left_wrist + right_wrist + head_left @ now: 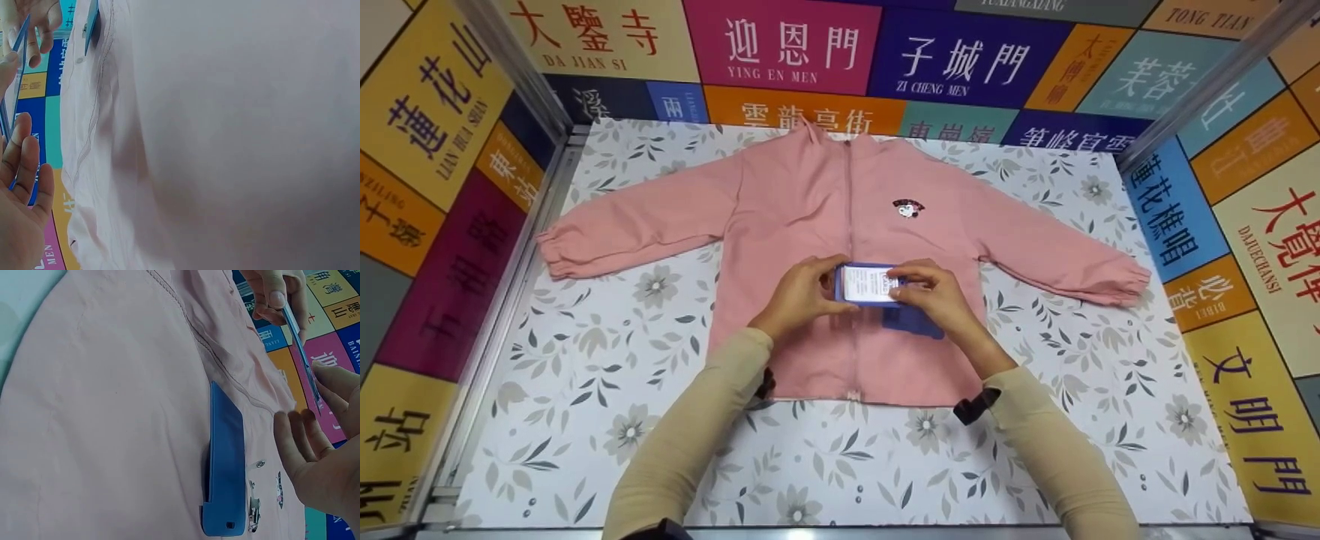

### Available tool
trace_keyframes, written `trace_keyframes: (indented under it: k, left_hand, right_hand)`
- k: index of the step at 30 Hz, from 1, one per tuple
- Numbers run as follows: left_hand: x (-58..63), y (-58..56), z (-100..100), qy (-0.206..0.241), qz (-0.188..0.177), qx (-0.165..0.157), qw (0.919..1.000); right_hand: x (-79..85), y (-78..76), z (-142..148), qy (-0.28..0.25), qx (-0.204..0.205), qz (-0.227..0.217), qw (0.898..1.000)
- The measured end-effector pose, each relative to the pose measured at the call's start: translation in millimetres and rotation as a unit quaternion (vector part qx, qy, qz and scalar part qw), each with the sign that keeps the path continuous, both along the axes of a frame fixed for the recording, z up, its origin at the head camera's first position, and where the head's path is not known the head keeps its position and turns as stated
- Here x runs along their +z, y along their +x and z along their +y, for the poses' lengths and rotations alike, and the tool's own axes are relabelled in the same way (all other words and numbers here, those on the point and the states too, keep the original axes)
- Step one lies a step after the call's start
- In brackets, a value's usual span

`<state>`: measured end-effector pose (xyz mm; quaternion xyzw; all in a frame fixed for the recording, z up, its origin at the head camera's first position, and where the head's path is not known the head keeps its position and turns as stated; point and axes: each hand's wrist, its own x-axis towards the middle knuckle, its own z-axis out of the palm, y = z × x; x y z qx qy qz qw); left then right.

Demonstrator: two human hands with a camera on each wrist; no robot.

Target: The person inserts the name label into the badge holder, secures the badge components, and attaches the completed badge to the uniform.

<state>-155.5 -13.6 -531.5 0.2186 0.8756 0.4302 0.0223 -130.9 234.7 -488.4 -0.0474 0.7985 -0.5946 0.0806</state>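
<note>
Over the middle of a pink zip jacket [802,195], both hands hold a blue card holder [838,292] with a white printed card [866,285] in it. My left hand [802,296] grips its left end between thumb and fingers. At the other end, thumb and forefinger of my right hand [936,296] pinch it, overlapping the card's right side. In the right wrist view the holder appears edge-on, raised above the cloth. A separate flat blue plastic piece [228,461] lies on the jacket under my right hand, beside a small metal clip [255,512].
The jacket is spread flat on a floral-patterned table [637,427], its sleeves stretched out to both sides. A small dark emblem [909,208] is on its chest. Colourful lettered panels [787,41] and metal rails [529,75] stand around the table's back and sides.
</note>
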Motion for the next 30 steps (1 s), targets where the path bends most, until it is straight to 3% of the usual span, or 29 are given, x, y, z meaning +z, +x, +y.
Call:
trace_keyframes:
  k: [9,15,19,23,30]
  left_hand:
    - [0.3,-0.8,-0.8,0.004,-0.002,0.008,1.0]
    - [-2.8,0.0,-5.4,0.008,-0.001,0.005,1.0]
    - [-4.3,0.2,-10.0,0.015,-0.004,0.009,0.9998]
    - [-5.1,0.8,-14.5,0.023,-0.007,0.012,0.9996]
    - [-7.1,2.8,-19.3,0.024,-0.025,0.011,0.9993]
  right_hand:
    - [3.6,0.7,3.1,-0.018,-0.019,0.019,0.999]
    - [-26.0,-2.4,25.6,-0.007,-0.042,0.036,0.998]
    - [-40.2,0.6,47.7,0.029,-0.048,0.055,0.997]
    - [-49.5,5.9,69.4,0.097,-0.031,0.088,0.991]
    - [-63.7,13.6,93.9,0.236,0.021,0.153,0.959]
